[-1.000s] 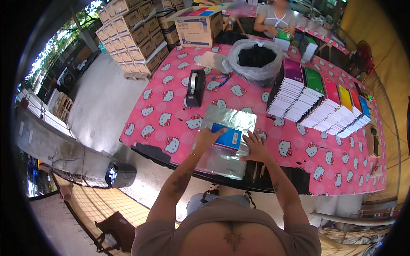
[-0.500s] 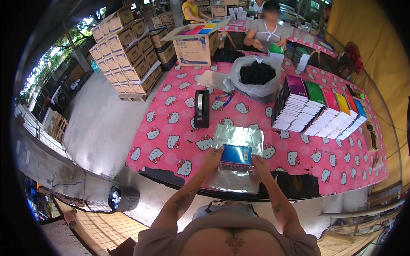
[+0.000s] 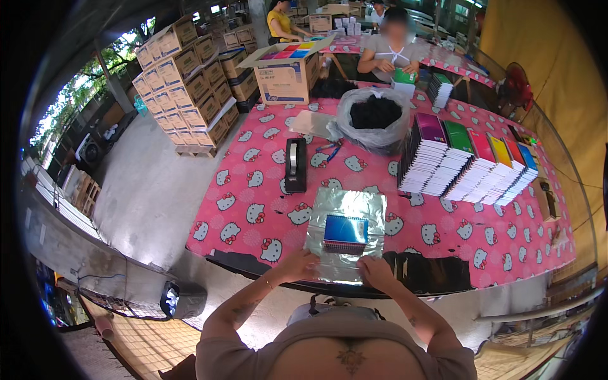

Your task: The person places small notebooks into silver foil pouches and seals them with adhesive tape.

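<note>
A small stack of spiral notebooks with a blue top cover (image 3: pixel 346 229) lies on a shiny, silvery plastic sheet (image 3: pixel 348 201) near the front edge of the table. At the sheet's near left edge, my left hand (image 3: pixel 297 265) has its fingers closed on the plastic. My right hand (image 3: pixel 376 272) pinches the sheet's near edge on the right side. Neither hand touches the notebooks. Beyond the sheet, to the left, a black tape dispenser (image 3: pixel 296 166) stands on the pink patterned tablecloth (image 3: pixel 247 190).
Tall stacks of notebooks (image 3: pixel 437 158) stand to the right. Further back are a plastic bag (image 3: pixel 373 130) of black material, blue-handled pliers (image 3: pixel 334 152) and an open carton (image 3: pixel 285 82). Across the table a person (image 3: pixel 387 54) handles green notebooks. Stacked cartons (image 3: pixel 183 82) rise at left.
Both hands have let go of the blue notebook stack, which now rests on the sheet. They have come nearer to me, onto the sheet's near edge.
</note>
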Demonstrator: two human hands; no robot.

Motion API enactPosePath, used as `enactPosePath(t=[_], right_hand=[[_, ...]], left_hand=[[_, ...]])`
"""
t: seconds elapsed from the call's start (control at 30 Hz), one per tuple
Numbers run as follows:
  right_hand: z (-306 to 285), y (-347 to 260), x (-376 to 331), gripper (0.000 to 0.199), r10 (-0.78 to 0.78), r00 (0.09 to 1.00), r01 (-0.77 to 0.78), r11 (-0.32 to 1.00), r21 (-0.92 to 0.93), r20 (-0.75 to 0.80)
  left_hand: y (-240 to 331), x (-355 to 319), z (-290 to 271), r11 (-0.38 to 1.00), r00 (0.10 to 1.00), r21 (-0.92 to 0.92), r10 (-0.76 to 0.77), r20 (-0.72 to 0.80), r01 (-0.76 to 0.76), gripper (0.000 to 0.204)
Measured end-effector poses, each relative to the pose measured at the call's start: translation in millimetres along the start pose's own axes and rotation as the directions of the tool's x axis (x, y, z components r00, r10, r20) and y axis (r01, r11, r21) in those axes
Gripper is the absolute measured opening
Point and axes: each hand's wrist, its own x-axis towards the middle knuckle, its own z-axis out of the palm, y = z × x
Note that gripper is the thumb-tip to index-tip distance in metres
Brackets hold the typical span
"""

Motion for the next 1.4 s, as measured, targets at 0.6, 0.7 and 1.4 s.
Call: enactPosePath(t=[0.6, 0.7, 1.4], right_hand=[[-33, 48, 59, 0.02, 0.537, 0.807, -0.442, 0.273, 0.855, 0.245], [-28, 48, 60, 0.019, 0.532, 0.793, -0.465, 0.212, 0.86, 0.298], [21, -80, 68, 0.064, 0.087, 0.976, -0.149, 0.934, -0.325, -0.198]], left_hand=[[-54, 85, -8, 0.262, 0.733, -0.774, -0.583, 0.35, 0.577, 0.016], [-58, 89, -2, 0.177, 0.751, -0.829, -0.552, 0.362, 0.53, 0.015], [-62, 68, -23, 0.51, 0.904, -0.759, -0.346, 0.251, 0.406, 0.024]])
